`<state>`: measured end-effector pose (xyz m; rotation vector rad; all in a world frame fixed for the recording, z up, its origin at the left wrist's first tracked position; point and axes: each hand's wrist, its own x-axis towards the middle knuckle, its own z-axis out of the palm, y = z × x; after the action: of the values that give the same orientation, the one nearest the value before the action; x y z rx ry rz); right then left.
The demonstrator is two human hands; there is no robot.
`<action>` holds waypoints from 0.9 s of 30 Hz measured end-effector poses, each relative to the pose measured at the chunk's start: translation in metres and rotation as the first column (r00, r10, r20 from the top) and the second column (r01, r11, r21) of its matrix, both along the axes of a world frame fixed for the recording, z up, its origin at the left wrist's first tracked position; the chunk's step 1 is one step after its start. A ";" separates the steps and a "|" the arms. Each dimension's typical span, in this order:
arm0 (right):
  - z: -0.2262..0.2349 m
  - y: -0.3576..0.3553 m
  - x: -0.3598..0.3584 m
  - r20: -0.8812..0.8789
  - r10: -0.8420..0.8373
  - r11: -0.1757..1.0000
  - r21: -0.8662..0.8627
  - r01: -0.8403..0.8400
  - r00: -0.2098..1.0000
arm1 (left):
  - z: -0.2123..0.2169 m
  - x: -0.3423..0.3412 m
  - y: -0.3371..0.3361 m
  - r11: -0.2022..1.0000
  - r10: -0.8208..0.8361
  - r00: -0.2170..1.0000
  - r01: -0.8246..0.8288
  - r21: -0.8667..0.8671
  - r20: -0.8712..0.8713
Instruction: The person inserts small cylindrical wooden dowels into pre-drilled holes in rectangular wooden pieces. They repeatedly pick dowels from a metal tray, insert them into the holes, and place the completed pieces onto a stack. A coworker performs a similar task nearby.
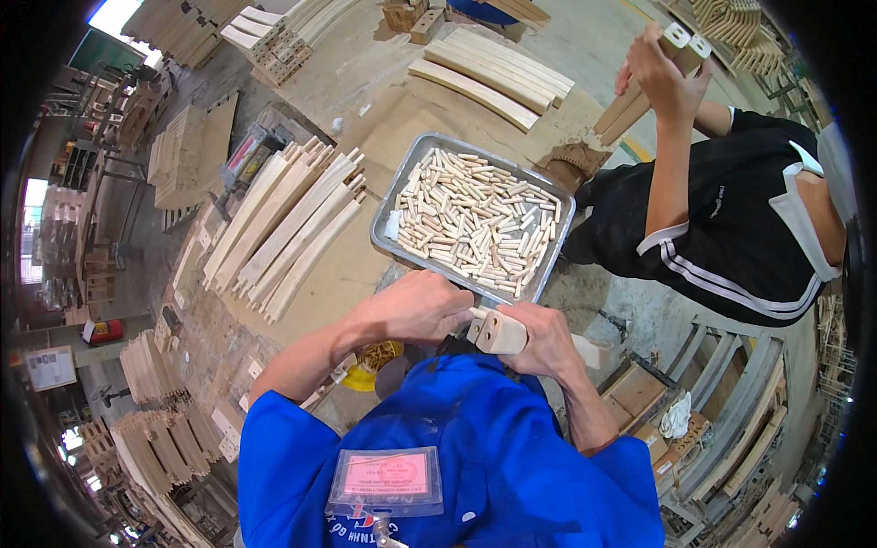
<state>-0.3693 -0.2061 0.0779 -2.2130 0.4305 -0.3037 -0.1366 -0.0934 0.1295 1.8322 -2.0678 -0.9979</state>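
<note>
My right hand (541,338) is wrapped round a pale wooden slat (501,335) with round holes in its end face, held close in front of my blue shirt. Beside that end, my left hand (422,306) is closed with its fingertips pinched at a short wooden dowel (477,313). How far the dowel sits in a hole I cannot tell. Just beyond both hands lies a grey metal tray (385,212) heaped with loose wooden dowels (475,210).
Left of the tray lie several slats (288,224) with dowels in their ends. More curved slats (493,73) rest at the far side. At the right, another person's hand (671,78) grips wooden pieces. A yellow bowl (363,378) stands below my left forearm.
</note>
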 end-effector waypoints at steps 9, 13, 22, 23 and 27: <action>-0.006 0.012 0.004 0.011 -0.086 0.992 0.096 0.085 0.996 | -0.018 0.010 -0.005 0.998 0.031 0.969 -0.044 -0.047 -0.244; 0.001 0.007 0.019 0.057 -0.188 0.956 0.241 0.169 0.981 | -0.039 0.026 -0.005 0.888 0.394 0.656 -0.453 0.081 -0.643; -0.003 0.005 0.018 0.085 -0.252 0.960 0.149 0.238 0.964 | -0.037 -0.011 0.011 0.797 0.500 0.013 -0.398 0.454 -0.866; -0.003 0.005 0.019 0.081 -0.248 0.961 0.146 0.234 0.965 | -0.041 -0.013 0.014 0.782 0.512 0.022 -0.426 0.455 -0.859; -0.008 0.008 0.015 0.074 -0.247 0.965 0.108 0.238 0.966 | -0.045 -0.026 0.017 0.722 0.554 0.169 -0.585 0.369 -0.815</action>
<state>-0.3539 -0.1980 0.0701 -2.0441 0.6570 -0.4971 -0.1630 -0.0762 0.0843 1.2985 -0.5970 -1.2536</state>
